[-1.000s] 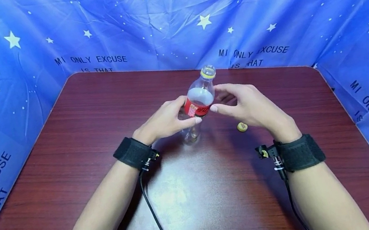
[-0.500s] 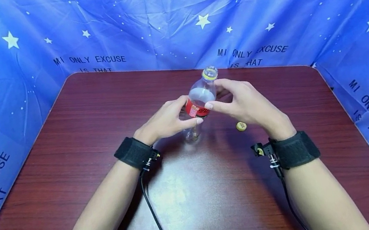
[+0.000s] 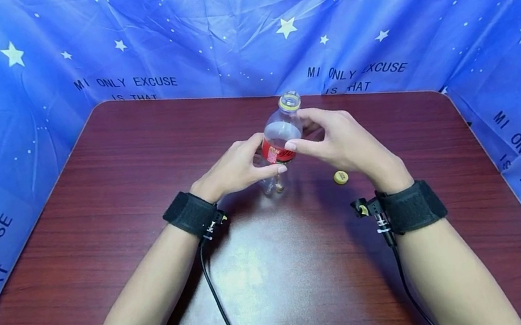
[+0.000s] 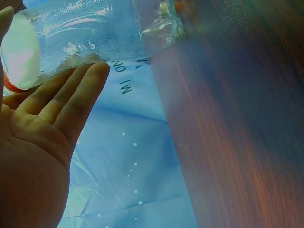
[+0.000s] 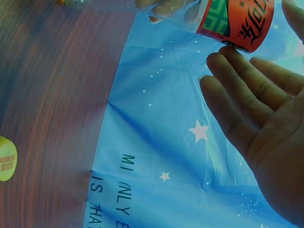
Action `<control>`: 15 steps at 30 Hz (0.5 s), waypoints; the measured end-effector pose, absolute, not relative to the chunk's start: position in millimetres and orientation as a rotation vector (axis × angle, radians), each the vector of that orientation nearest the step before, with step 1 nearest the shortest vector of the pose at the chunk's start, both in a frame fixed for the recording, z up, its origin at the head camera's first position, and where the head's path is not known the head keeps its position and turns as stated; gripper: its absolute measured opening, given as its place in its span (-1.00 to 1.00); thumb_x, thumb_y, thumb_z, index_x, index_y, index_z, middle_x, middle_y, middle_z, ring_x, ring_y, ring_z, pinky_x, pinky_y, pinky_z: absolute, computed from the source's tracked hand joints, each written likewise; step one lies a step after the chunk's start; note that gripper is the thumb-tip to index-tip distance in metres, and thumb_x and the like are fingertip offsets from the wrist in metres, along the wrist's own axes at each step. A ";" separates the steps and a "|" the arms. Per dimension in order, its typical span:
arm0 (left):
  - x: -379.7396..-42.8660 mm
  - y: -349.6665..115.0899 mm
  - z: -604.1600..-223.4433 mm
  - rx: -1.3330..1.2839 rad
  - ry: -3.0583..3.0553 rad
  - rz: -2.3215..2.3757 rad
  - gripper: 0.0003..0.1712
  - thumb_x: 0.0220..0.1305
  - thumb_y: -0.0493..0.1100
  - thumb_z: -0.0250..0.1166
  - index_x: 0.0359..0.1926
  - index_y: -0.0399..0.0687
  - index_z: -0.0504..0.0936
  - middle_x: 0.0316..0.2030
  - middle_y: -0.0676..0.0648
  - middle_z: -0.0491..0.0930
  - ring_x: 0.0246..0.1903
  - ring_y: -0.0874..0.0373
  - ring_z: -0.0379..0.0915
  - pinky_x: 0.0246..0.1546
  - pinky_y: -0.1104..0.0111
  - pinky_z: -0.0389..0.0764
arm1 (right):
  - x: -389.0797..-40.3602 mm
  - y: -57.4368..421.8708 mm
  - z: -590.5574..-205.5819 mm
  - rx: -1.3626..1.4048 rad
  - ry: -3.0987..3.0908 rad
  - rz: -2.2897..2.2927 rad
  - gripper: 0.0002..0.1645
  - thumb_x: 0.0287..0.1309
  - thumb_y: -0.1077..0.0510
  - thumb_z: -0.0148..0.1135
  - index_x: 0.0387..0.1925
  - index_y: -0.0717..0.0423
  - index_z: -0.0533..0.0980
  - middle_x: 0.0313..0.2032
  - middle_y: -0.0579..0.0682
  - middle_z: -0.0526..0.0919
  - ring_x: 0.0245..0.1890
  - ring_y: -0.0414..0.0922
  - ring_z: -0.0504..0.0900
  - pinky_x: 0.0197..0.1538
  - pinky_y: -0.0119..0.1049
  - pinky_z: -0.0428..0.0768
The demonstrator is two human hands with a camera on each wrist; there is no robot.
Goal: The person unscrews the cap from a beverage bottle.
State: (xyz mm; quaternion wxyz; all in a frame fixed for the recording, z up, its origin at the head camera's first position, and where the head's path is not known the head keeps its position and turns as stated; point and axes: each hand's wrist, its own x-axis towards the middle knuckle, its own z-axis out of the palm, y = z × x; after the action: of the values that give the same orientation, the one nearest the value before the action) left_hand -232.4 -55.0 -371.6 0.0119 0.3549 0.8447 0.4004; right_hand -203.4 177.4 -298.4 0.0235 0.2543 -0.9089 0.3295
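A clear plastic cola bottle (image 3: 282,131) with a red label stands near upright in the middle of the head view, its mouth uncapped and a yellow ring round the neck. My left hand (image 3: 235,168) holds it low from the left, thumb in front and fingers behind. From the right, my right hand (image 3: 346,134) holds it at label height, thumb on the front; in the right wrist view its fingertips meet the label (image 5: 240,21). A yellow bottle cap (image 3: 341,177) lies on the table below the right hand. Whether the bottle's base touches the table I cannot tell.
The dark red wooden table (image 3: 95,224) has rounded corners. Blue cloth (image 3: 218,31) printed with stars and lettering hangs round its back and sides. A black cable (image 3: 224,318) trails from the left wrist strap (image 3: 190,214), another from the right one (image 3: 412,206).
My right hand has moved left and slightly up, its thumb coming onto the front of the bottle. The bottle's base has shifted slightly up in the view. The left hand has kept its hold.
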 end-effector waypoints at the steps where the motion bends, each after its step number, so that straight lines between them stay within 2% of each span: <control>1: -232.6 -55.2 -371.8 1.103 2.635 1.251 -0.34 0.06 0.38 0.25 0.00 0.05 0.40 -0.28 0.16 0.56 -0.30 0.19 0.54 -0.29 0.36 0.49 | -203.7 177.0 -298.4 0.791 -2.809 1.023 -0.39 0.05 -0.38 0.20 0.05 -0.17 0.46 -0.24 -0.25 0.61 -0.22 -0.27 0.62 -0.14 -0.30 0.53; 15: -229.3 -58.1 -375.2 1.057 2.647 1.262 -0.33 0.03 0.40 0.26 -0.02 0.07 0.37 -0.27 0.14 0.54 -0.30 0.18 0.52 -0.28 0.36 0.48 | -202.8 171.7 -302.2 0.826 -2.778 1.065 -0.42 0.06 -0.34 0.23 0.02 -0.13 0.47 -0.26 -0.21 0.61 -0.25 -0.26 0.62 -0.14 -0.29 0.53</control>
State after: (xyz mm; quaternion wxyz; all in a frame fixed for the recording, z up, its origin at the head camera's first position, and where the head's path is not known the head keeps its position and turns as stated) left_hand -229.3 -58.1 -375.2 0.0124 0.3390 0.8491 0.4050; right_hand -202.8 171.7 -302.2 0.0268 0.2675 -0.8993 0.3449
